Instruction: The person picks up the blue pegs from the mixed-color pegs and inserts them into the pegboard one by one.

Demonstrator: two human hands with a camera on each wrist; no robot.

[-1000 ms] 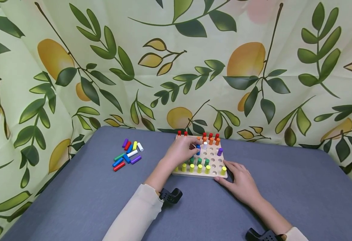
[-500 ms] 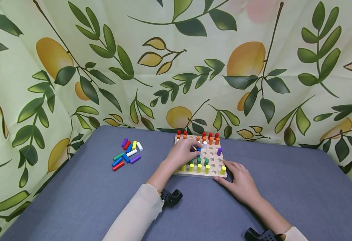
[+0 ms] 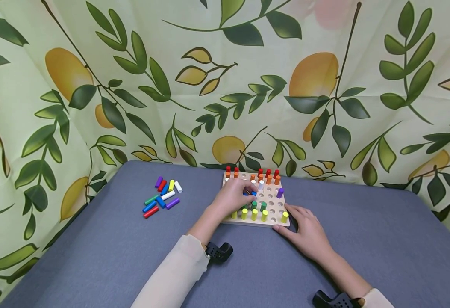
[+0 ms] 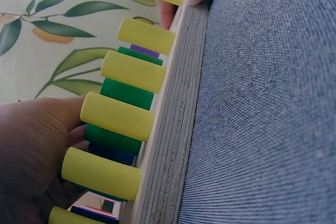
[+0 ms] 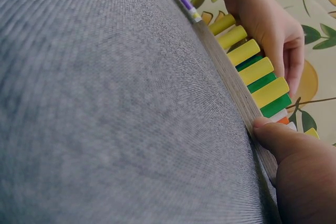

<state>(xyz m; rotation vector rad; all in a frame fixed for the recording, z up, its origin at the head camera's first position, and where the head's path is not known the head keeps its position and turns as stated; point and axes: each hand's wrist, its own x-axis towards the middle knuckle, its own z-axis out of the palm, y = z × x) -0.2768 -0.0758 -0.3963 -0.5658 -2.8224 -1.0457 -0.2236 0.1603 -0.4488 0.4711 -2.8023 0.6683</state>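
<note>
The blue peg (image 3: 254, 193) is over the middle of the pegboard (image 3: 278, 219), between the thumb and forefinger of your left hand (image 3: 229, 194); you look to be pinching it. Whether it stands straight or sits fully in a hole can't be told — your fingers cover its lower part.

The step seems to be seating it. Keep it square to the board, push straight down, and let go only when it stops sinking; a slanted push would likely jam it. Your right hand (image 3: 305, 231) holds the near right corner, thumb against the near edge and fingers along the side. Keep that hold firm so the board doesn't slide.

Mind the neighbours: the white peg (image 3: 261, 185) stands just beyond your fingertips, and the green pegs (image 3: 254, 206) and yellow pegs (image 3: 254, 214) rise on the near side — lift away upward so your knuckles don't catch them. Orange pegs (image 3: 269, 179) and red pegs (image 3: 268, 172) line the far rows, and a purple peg (image 3: 280, 193) stands near the right edge.

Well apart, left on the grey cloth (image 3: 113, 256), lie loose pegs (image 3: 151, 212) in mixed colours.
</note>
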